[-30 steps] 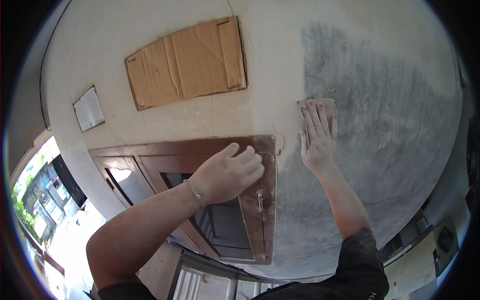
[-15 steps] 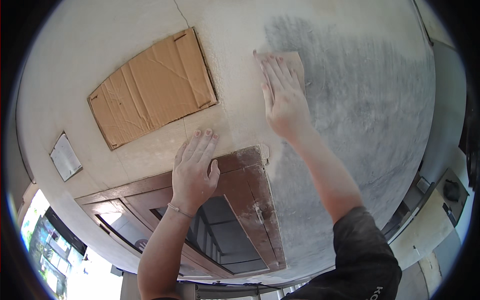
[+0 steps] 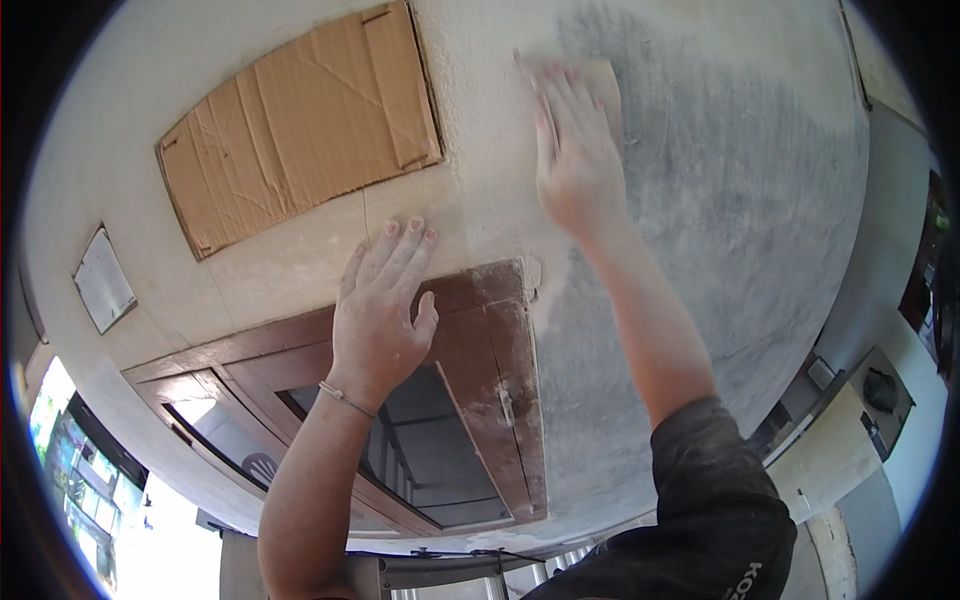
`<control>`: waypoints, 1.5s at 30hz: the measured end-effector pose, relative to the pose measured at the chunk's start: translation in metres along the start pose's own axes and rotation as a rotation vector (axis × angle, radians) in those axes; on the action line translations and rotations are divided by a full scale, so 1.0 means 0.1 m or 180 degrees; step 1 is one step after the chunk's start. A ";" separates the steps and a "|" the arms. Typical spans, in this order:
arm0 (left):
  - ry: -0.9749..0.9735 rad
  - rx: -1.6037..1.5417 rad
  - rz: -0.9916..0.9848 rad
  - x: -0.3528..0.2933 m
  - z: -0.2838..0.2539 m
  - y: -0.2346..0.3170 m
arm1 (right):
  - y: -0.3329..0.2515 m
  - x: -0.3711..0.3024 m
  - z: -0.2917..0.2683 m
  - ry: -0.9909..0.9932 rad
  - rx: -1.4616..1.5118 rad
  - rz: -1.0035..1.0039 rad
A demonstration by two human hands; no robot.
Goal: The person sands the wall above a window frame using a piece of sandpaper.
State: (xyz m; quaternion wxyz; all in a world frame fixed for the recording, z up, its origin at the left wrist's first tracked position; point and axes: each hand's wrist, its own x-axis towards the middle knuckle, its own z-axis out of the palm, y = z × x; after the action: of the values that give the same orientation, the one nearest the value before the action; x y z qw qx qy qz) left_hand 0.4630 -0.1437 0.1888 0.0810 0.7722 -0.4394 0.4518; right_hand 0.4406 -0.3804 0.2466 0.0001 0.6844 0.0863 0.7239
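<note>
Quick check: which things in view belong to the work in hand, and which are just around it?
In the work: thin pale sheet under the right hand; grey-patched wall; left hand.

Apparently just around: cardboard piece; small pale panel; brown window frame; bracelet.

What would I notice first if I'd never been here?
Probably the big brown cardboard on the wall, upper left. Next, the dark grey patch on the right; at its left edge the right hand partly covers a thin pale sheet. Lower down, the left hand overlaps a brown window frame.
</note>
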 end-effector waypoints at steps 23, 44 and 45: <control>-0.0003 0.0101 -0.0042 -0.03 0.02 0.05 | 0.02 -0.23 0.07 0.0127 -0.0149 -0.0230; -0.0091 0.0095 -0.0076 -0.09 0.04 0.02 | 0.06 -0.03 0.01 0.0259 0.0292 -0.0044; -0.0043 0.0148 -0.0081 -0.08 0.04 0.00 | 0.01 -0.44 0.03 0.0198 0.0079 0.0006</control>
State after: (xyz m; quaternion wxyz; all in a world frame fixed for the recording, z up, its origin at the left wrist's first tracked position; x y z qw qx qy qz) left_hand 0.4639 -0.1413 0.1800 0.0658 0.7825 -0.4194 0.4556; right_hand 0.4463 -0.3863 0.2035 -0.0117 0.6616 0.0946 0.7438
